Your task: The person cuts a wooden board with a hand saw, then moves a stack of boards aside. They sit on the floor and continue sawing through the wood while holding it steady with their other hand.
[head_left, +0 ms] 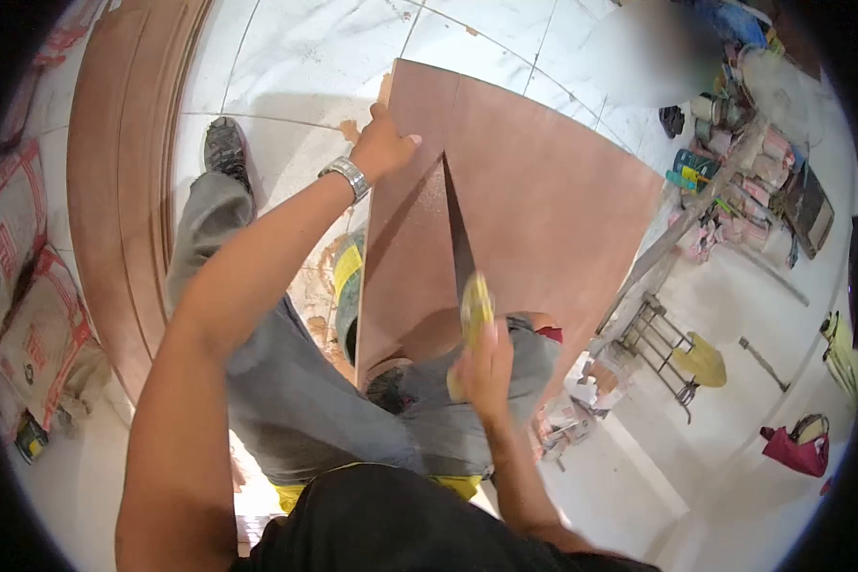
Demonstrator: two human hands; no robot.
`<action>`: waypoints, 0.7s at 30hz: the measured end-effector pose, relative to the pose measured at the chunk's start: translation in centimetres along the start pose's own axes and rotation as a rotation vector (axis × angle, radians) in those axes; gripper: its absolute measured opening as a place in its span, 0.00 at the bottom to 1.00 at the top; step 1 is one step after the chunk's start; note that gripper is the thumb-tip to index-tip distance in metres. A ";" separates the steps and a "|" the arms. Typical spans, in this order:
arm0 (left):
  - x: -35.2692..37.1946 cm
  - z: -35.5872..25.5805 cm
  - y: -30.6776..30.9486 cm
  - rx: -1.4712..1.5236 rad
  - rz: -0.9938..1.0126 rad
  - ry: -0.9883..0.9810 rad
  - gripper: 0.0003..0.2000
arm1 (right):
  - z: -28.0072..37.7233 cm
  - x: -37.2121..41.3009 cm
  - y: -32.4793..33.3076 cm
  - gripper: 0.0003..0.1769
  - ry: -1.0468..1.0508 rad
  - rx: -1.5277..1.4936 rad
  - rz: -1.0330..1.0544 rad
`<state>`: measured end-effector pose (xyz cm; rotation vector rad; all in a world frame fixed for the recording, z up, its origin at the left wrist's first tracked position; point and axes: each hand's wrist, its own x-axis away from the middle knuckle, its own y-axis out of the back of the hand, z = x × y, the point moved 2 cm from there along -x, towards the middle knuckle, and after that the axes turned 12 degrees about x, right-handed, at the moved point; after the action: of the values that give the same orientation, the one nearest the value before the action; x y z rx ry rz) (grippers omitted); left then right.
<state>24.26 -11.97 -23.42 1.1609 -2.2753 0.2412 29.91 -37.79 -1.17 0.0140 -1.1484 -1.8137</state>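
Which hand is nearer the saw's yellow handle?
Right. The right hand grips the saw by its handle at the near end of the board; the left hand holds its far edge.

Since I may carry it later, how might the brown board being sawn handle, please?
The brown board looks thin and wide, so probably light but bendy. The handsaw sits in a cut running partway, so it may flap or crack there.

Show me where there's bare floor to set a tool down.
Bare tiles lie beyond the board, between it and the curved panel. More floor is free between the stand and the red bag. Crowded: cans at right, sacks at left.
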 end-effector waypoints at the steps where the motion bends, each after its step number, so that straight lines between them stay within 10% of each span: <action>1: 0.0 0.6 -0.4 -0.007 0.002 0.035 0.35 | -1.9 -4.5 -2.5 0.23 0.016 0.148 -0.004; 6: -0.2 -1.5 1.1 -0.037 0.057 0.067 0.34 | -2.4 -19.5 -8.2 0.26 -0.111 0.011 -0.034; 14: -0.7 0.8 0.2 0.052 0.057 -0.014 0.35 | -1.4 0.7 0.0 0.23 -0.040 0.193 0.026; 15: -0.4 0.3 0.2 0.046 0.055 0.025 0.35 | -2.5 -2.4 -1.8 0.23 0.206 0.359 -0.075; 21: 1.0 -0.6 0.5 0.004 0.040 0.074 0.36 | -4.0 -18.4 -8.6 0.22 -0.104 -0.020 -0.036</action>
<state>23.65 -12.17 -22.35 1.0910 -2.2363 0.2993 35.72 -26.54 -17.56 -0.0722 -1.2096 -1.8762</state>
